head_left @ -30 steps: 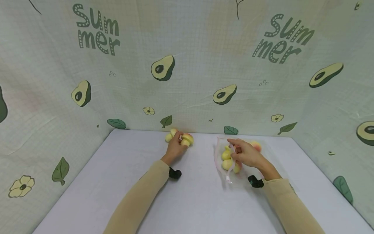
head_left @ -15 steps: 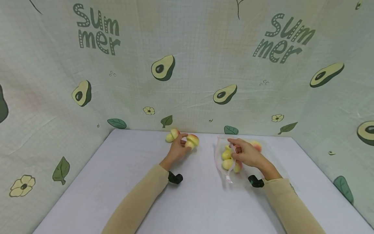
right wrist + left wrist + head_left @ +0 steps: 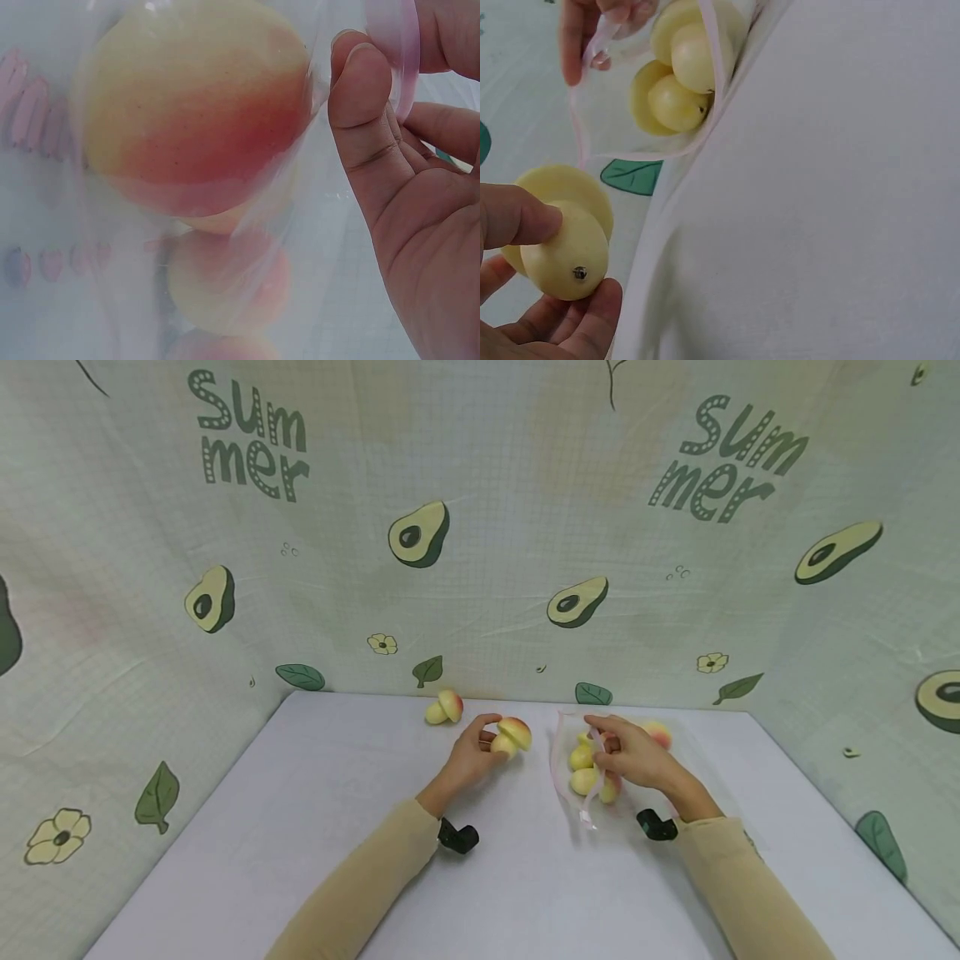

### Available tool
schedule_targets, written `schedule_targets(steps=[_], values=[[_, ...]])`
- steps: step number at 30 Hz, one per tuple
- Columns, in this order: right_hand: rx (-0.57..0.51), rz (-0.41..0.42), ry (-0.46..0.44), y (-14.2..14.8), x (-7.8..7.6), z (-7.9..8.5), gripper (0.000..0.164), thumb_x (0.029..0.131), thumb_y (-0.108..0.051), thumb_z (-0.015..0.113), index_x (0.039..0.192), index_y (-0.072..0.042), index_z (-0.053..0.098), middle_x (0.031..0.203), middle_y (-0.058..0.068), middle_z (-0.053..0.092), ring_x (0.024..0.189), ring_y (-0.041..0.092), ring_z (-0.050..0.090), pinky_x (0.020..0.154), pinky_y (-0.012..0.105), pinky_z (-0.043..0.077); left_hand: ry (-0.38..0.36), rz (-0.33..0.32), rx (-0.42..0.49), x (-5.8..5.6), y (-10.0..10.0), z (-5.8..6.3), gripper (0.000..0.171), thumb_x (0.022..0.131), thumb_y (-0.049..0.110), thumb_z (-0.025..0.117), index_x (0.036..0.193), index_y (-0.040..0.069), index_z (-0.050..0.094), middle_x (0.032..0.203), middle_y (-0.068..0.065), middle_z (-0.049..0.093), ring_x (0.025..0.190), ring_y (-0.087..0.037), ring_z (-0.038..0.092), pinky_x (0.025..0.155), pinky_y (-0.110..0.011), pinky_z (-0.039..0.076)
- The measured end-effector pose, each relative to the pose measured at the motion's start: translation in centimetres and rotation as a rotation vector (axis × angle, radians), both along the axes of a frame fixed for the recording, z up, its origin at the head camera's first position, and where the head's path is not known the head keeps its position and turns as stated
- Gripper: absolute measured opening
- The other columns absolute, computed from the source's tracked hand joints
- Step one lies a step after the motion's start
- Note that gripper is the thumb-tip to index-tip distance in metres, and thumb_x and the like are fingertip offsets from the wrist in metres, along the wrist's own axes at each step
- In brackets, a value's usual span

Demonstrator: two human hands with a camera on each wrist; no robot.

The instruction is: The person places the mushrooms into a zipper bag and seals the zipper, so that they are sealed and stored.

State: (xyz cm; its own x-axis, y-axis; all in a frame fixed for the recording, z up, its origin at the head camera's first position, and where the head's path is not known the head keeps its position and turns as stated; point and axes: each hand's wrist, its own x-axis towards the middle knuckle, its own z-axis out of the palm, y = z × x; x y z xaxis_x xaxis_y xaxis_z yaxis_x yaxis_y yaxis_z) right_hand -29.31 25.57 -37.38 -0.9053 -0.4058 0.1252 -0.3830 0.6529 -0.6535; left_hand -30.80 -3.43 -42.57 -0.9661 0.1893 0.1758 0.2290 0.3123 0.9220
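Note:
My left hand (image 3: 472, 756) pinches a toy mushroom (image 3: 513, 737) with a yellow stem and a red-tinged cap, left of a clear plastic bag (image 3: 556, 764). Up close in the left wrist view, the thumb presses on the pale stem of this mushroom (image 3: 566, 255). My right hand (image 3: 636, 756) pinches the bag's pink-edged mouth, which gapes toward the left hand. Inside lie several similar mushrooms (image 3: 581, 757), seen through the film in both wrist views. A large red-and-yellow cap (image 3: 195, 112) fills much of the right wrist view.
Another mushroom (image 3: 444, 707) lies on the white table (image 3: 480, 877) near its back edge, left of my left hand. A printed cloth (image 3: 495, 527) with avocados and leaves stands behind and at both sides.
My left hand has carried its mushroom rightward from beside the other mushroom, toward the bag. That other mushroom stays at the back. The right hand and bag hold still.

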Motion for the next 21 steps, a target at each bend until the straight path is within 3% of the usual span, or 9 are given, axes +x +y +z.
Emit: schedule_targets(steps=[21], values=[[0.002, -0.003, 0.018, -0.1, -0.1, -0.2, 0.060, 0.084, -0.005, 0.065, 0.140, -0.004, 0.045, 0.087, 0.007, 0.046, 0.069, 0.018, 0.046, 0.055, 0.026, 0.041, 0.017, -0.142, -0.068, 1.9, 2.4, -1.0, 0.053, 0.079, 0.001, 0.069, 0.129, 0.008, 0.053, 0.106, -0.013, 0.062, 0.092, -0.022, 0.061, 0.079, -0.032, 0.050]])
